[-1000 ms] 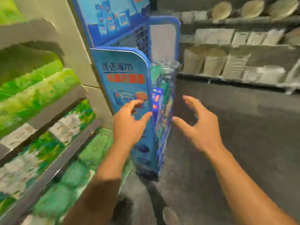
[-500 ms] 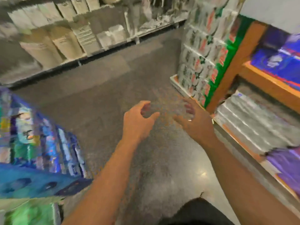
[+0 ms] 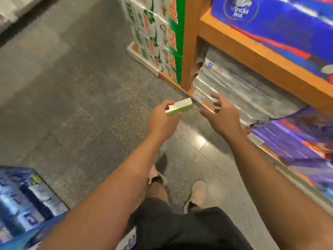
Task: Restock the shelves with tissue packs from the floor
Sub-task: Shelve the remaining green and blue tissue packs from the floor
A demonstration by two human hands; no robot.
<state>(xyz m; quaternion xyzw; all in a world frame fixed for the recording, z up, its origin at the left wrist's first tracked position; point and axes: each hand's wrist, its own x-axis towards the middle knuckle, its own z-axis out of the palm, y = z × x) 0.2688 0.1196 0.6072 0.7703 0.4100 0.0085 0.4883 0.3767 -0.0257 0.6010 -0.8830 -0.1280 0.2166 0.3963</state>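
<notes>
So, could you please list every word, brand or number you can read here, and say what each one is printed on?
"Vinda": on the blue pack on the upper orange shelf.
Red digits on the green-and-white cartons: blurred, possibly "10", not certain.
Small blue mark on the clear-wrapped white packs: too small to read.
Price tag on the bottom shelf edge: blurred.
Green-and-white box in the left hand: print unreadable.

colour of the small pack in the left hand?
Green and white: the small pack gripped in the left hand shows clearest in the head view.
</notes>
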